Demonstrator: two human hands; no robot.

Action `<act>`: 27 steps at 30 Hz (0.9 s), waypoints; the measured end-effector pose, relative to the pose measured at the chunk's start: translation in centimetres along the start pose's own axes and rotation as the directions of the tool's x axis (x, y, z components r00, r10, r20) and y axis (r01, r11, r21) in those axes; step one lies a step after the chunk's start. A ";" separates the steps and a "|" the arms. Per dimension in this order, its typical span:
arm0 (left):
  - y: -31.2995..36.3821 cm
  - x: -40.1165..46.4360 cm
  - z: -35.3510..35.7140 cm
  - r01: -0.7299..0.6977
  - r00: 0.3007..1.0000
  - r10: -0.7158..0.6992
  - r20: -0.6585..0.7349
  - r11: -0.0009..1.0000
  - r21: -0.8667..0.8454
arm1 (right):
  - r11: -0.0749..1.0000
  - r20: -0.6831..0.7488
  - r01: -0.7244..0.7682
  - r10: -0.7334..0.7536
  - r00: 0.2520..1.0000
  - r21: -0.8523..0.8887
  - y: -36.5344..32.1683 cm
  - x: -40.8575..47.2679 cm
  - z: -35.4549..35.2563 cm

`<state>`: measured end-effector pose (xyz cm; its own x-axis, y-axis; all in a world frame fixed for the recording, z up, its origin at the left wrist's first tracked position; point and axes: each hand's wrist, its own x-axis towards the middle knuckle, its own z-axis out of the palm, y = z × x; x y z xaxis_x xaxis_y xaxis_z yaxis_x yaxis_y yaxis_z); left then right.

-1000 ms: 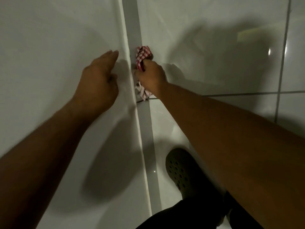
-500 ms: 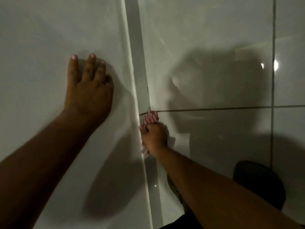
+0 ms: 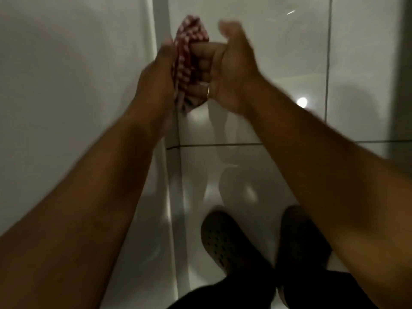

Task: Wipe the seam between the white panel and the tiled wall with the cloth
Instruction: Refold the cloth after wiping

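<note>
Head view: one checked cloth clamped between left hand and right hand, beside seam.

both bare forearms reach forward and converge, the hands meeting in front of the body. the left hand is curled, its fingers wrapped across toward the right palm. the right hand is closed in a loose fist against those fingers, thumb raised above its knuckles. a bunched cloth is pinched between left palm and fingers.
</note>
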<state>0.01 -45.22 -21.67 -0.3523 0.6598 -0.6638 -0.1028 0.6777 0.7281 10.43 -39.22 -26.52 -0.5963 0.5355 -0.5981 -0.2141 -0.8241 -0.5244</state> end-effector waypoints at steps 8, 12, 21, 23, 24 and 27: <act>5.9 -5.9 2.2 0.157 0.986 -0.106 0.130 0.852 -0.499 | 0.943 0.115 -0.054 0.097 0.989 -0.330 -10.3 -9.9 2.4; 11.1 -11.0 5.2 0.179 0.983 -0.170 0.063 0.847 -0.500 | 0.807 -0.207 0.023 -0.179 0.962 -0.591 -15.0 -15.8 2.2; 24.7 -13.4 10.6 0.270 0.961 -0.245 0.130 0.935 -0.230 | 0.869 -0.234 -0.001 -0.133 0.963 -0.495 -25.0 -20.9 2.7; 26.9 -12.0 10.8 0.242 0.968 -0.229 0.104 0.959 -0.144 | 0.851 -0.227 0.022 -0.165 0.960 -0.525 -27.4 -20.0 3.0; 27.9 -11.1 10.9 0.209 0.975 -0.199 0.100 0.973 -0.100 | 0.837 -0.220 0.034 -0.183 0.958 -0.547 -28.7 -19.3 3.2; 31.0 -8.4 10.8 0.123 0.985 -0.123 0.120 0.992 0.002 | 0.768 -0.246 0.072 -0.290 0.925 -0.636 -32.0 -17.1 4.1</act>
<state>9.87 -26.26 4.63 -0.2227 0.6058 -0.7638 -0.1432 0.7547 0.6403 24.29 -22.74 2.93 -0.2995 0.7797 -0.5500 0.2845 -0.4772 -0.8315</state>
